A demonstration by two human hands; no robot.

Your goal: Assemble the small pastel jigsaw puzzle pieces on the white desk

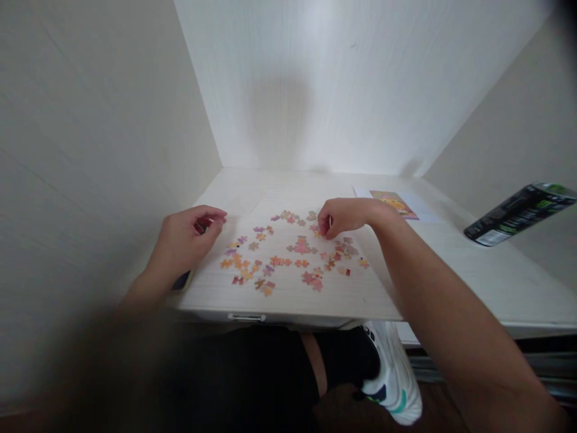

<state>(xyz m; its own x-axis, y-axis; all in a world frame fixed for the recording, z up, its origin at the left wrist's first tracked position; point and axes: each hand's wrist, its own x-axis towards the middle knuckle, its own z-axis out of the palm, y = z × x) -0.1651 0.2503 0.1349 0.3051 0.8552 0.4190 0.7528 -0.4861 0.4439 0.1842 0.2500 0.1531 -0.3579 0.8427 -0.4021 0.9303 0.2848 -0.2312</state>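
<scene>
The puzzle pieces (302, 246) lie spread across the white tabletop (333, 304), between two separated hands. The left hand (188, 236) is loosely curled; the right hand (346, 214) points fingertips down at the pieces. Whether either grips one cannot be determined.

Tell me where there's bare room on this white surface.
Bare: between the puzzle pieces and the back wall, left of the picture sheet; also between the right forearm and the can. Crowded: the middle, pieces scattered from the left hand across to the right hand.
</scene>
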